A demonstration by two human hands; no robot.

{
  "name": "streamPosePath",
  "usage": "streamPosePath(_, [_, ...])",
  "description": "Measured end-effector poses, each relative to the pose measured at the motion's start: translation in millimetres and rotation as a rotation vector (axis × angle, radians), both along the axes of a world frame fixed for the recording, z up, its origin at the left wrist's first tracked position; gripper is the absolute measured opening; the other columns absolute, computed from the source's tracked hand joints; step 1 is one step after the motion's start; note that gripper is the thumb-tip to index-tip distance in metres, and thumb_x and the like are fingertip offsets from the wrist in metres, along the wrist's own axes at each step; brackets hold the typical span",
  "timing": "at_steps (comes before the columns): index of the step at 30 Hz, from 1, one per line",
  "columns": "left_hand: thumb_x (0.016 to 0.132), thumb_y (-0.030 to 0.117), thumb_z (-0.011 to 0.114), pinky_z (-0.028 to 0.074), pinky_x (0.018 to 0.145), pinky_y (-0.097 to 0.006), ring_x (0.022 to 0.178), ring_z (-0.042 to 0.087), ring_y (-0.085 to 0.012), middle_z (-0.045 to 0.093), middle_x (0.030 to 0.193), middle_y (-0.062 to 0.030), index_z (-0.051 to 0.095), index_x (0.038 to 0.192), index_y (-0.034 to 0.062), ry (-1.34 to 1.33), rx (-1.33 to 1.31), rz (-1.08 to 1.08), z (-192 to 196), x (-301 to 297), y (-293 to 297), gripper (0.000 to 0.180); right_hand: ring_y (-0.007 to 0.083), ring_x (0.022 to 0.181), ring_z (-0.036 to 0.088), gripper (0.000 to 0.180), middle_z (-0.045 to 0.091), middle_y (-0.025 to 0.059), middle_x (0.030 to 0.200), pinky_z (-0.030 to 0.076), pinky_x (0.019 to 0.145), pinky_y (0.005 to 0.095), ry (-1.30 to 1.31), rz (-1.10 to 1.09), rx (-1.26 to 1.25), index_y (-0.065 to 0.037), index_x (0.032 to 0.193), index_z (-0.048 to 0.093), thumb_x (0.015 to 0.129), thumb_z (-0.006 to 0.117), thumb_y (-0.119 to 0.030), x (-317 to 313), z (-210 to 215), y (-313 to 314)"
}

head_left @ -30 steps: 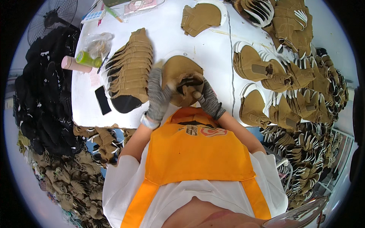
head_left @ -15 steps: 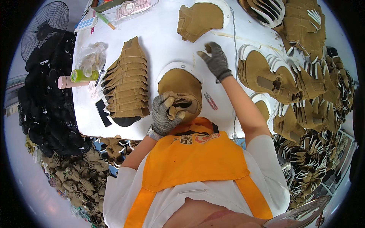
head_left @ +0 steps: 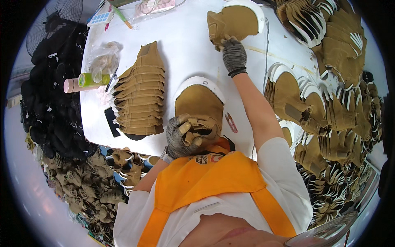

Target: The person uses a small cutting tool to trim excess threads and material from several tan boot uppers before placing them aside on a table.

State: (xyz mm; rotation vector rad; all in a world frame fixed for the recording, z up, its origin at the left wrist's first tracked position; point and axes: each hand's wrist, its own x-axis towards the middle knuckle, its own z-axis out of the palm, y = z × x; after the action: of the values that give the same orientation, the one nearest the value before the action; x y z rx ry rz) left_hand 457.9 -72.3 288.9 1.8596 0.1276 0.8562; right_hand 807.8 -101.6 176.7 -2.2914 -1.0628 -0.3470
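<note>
Gloved left hand (head_left: 181,138) gripping tan upper (head_left: 199,103), right hand (head_left: 233,53) touching far upper (head_left: 232,20)

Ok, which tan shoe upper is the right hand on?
The far tan upper at the table's top edge, under the right hand; the near one sits at the left hand.

Layout on the table (head_left: 185,53): my left hand (head_left: 181,138) rests on the near shoe upper (head_left: 199,105); a fanned stack of pieces (head_left: 140,99) lies to its left. My right hand (head_left: 234,55) touches the far upper (head_left: 234,22); more uppers (head_left: 304,99) lie to the right.
</note>
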Motion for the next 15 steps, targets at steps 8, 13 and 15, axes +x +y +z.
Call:
streamPosePath(8, [0.083, 0.021, 0.069, 0.051, 0.086, -0.036, 0.109, 0.05, -0.0267, 0.04, 0.124, -0.0151, 0.038, 0.132, 0.0101, 0.016, 0.051, -0.074, 9, -6, 1, 0.059, 0.0129, 0.084, 0.058, 0.017, 0.065, 0.0067, 0.092, 0.047, 0.078, 0.0244, 0.636, -0.173, 0.758, -0.001, 0.101, 0.065, 0.089, 0.059, -0.012, -33, 131, -65])
streamPosePath(13, [0.081, 0.022, 0.071, 0.049, 0.087, -0.037, 0.109, 0.05, -0.027, 0.044, 0.121, -0.0164, 0.036, 0.134, 0.0097, 0.058, 0.146, -0.092, 20, -11, 4, 0.065, 0.012, 0.079, 0.059, 0.017, 0.066, 0.0071, 0.089, 0.048, 0.073, 0.0238, 0.649, -0.156, 0.53, -0.001, 0.098, 0.066, 0.088, 0.059, -0.013, -72, 173, -96])
streamPosePath(15, [0.076, 0.026, 0.074, 0.045, 0.09, -0.039, 0.107, 0.051, -0.0313, 0.049, 0.124, -0.0153, 0.04, 0.13, 0.0101, 0.097, 0.088, -0.063, 22, -18, -1, 0.066, 0.0111, 0.077, 0.059, 0.016, 0.066, 0.0057, 0.087, 0.049, 0.07, 0.0236, 0.565, -0.081, 0.494, -0.004, 0.098, 0.067, 0.087, 0.06, -0.014, -69, 166, -105])
